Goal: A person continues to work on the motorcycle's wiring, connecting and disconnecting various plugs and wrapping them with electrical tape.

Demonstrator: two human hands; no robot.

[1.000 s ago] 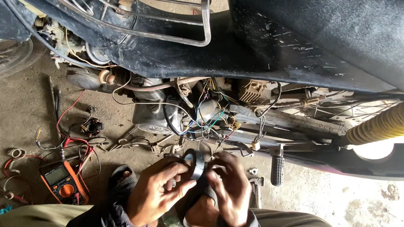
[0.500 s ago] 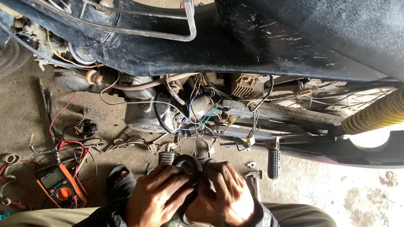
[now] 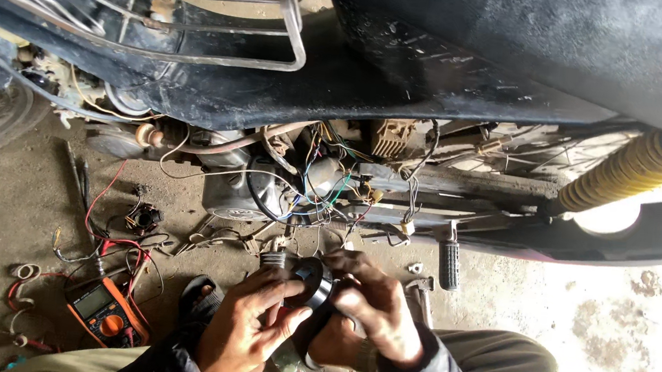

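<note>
Soft daylight washes the concrete floor (image 3: 642, 342) pale at right, nearly overexposed; the motorcycle (image 3: 457, 76) underside sits in dim shadow; wide-angle bending shows at the edges.

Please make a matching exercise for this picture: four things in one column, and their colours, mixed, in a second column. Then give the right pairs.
Things:
1. multimeter
2. shock absorber spring
3. roll of tape between the left hand and right hand
4. motorcycle seat

Colours:
A. yellow
B. black
C. orange
D. dark with a silvery edge

Pairs: 1-C, 2-A, 3-D, 4-B
</note>
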